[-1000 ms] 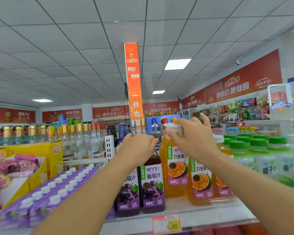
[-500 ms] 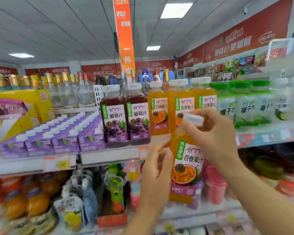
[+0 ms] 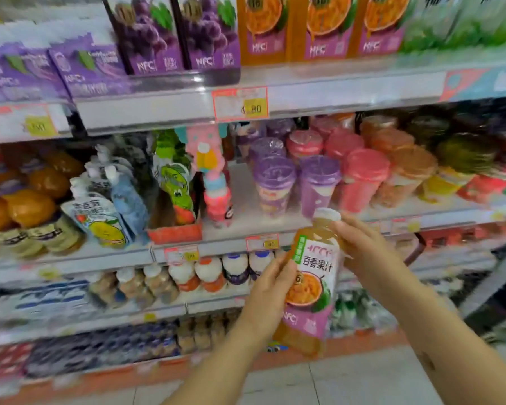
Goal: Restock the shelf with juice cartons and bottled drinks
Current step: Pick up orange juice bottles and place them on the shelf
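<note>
A tall white metal shelving unit [image 3: 333,92] fills the wall in front of the person, four tiers deep in stock, with pale floor tiles [image 3: 362,381] at its foot. Along the front edge of the top tier stand flat purple juice cartons [image 3: 85,65] at the left, then two dark grape-juice bottles with purple labels [image 3: 176,33], then a row of orange passion-fruit juice bottles [image 3: 322,24], with green-labelled bottles blurred towards the right end. On the tier below, purple-lidded plastic cups [image 3: 275,182] and pink-lidded cups [image 3: 362,176] sit right of the middle, and white spouted drink pouches [image 3: 100,217] lean at the left.

The bottle in play, an orange passion-fruit juice bottle with a white-and-purple label [image 3: 313,282], is off the shelves altogether, held in the air in front of the lower tiers and right of the middle. It tilts a little, top leaning right. The right hand [image 3: 362,249] wraps its fingers round the bottle's shoulder just under the neck. The left hand [image 3: 270,293] grips the left side of the label, thumb on the front. The small white screw cap [image 3: 327,214] reaches level with the front edge of the cup tier. A red-bordered price tag with a yellow patch [image 3: 240,104] is clipped to the top tier's front edge.
</note>
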